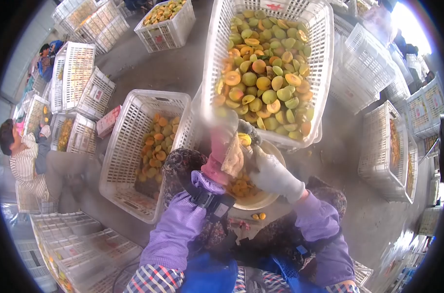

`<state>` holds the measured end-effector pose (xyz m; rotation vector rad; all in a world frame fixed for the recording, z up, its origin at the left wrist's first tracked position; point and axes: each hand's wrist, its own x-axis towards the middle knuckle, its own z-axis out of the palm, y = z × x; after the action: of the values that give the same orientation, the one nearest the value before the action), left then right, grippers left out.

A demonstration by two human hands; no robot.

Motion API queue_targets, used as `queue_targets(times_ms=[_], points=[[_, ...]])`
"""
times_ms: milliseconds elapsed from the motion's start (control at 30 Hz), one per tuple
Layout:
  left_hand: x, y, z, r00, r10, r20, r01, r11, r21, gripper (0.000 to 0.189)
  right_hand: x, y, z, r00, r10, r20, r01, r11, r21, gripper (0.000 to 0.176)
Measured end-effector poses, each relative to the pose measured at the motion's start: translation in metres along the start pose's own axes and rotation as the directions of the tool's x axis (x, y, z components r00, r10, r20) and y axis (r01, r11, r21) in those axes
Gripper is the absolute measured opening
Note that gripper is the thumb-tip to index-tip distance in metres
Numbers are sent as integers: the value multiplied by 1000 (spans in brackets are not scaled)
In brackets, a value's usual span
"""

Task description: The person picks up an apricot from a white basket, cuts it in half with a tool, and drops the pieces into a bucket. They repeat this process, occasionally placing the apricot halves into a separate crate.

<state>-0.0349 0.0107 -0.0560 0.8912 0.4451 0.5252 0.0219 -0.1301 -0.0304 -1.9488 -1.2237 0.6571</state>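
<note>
My left hand (227, 151), in a worn pinkish glove with dark fingertips, is closed around a yellow apricot (245, 139). Close beside it is my right hand (274, 172) in a white glove, its fingers drawn together by the fruit; whatever they hold is hidden. Below both hands sits a round basin (257, 203) between my knees, with orange apricot pieces (245, 187) in it. In front of me a white crate (315, 73) stands raised and tilted, full of green and orange apricot halves (266, 83).
To my left, another white crate (126, 127) contains apricot pieces. Two small yellow fruits (259, 216) lie below the basin. A person in a striped top (26, 163) sits at far left. Stacked crates (385, 151) stand on the right; another fruit-filled crate (165, 34) is behind.
</note>
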Motion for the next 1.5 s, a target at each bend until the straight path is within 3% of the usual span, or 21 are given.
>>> queue_targets(times_ms=[67,133,233,333,367,433,467,567,667,700,800,833,900,967,1033,1100,1133,1167,1267,1367,1500], points=[[-2,7,7,997,66,34,-70,988,141,45,-3,4,2,999,-33,-29,30,995,-91,52],[-9,20,13,994,19,107,-43,974,224,45,-4,2,-2,1000,-8,2,8,997,73,36],[-10,26,13,967,-191,168,236,919,-317,25,-1,-14,-20,966,167,199,-212,949,235,27],[-10,25,13,946,-160,283,263,889,-375,38,0,-30,-33,890,311,333,-402,880,254,25],[-12,25,16,951,-161,262,252,898,-362,41,-5,-29,-28,861,357,362,-461,850,256,25],[-13,21,19,976,-174,135,197,962,-190,42,-3,-5,-9,993,-7,117,12,999,-39,23],[-12,19,22,970,-234,67,243,951,-192,43,-7,-6,-10,995,76,68,-74,996,-42,23],[-10,24,22,967,-164,192,158,986,47,45,-5,-19,-31,858,305,412,-443,845,298,24],[-6,22,16,918,-146,369,103,986,133,46,-11,-13,-28,820,234,523,-482,775,408,23],[-6,21,18,907,-193,374,208,978,-1,45,-10,-14,-29,797,284,534,-507,795,333,22],[-5,20,28,965,-214,150,216,976,9,43,-19,-21,-33,859,219,462,-463,719,519,21],[-3,19,25,985,-147,89,136,984,112,39,-22,-27,-36,794,338,506,-584,656,478,22],[-6,27,22,999,-46,3,46,999,22,36,-35,12,-20,967,85,239,-129,976,174,22],[-12,49,13,995,76,-62,-73,996,55,29,-35,24,-9,982,-41,182,62,992,-112,24],[-17,65,-1,949,255,-183,-243,966,85,18,-48,29,-13,959,158,235,-78,946,-315,26],[-28,88,-32,932,236,-276,-162,950,268,23,-56,24,-17,956,146,254,-47,932,-360,28],[-34,103,-52,916,243,-320,-120,926,358,26,-58,21,-18,955,136,265,-26,924,-381,30],[-30,112,-91,958,259,-124,-174,867,467,29,-59,22,-18,933,198,299,-40,886,-462,32],[-25,136,-114,987,160,-32,29,18,999,37,-58,20,-21,926,206,315,-20,863,-506,33],[-19,125,-96,903,361,234,-161,-222,962,36,-65,21,-22,961,59,269,114,806,-582,39],[27,103,-20,900,202,387,-393,-13,920,40,-61,16,-27,967,55,248,122,755,-644,44]])
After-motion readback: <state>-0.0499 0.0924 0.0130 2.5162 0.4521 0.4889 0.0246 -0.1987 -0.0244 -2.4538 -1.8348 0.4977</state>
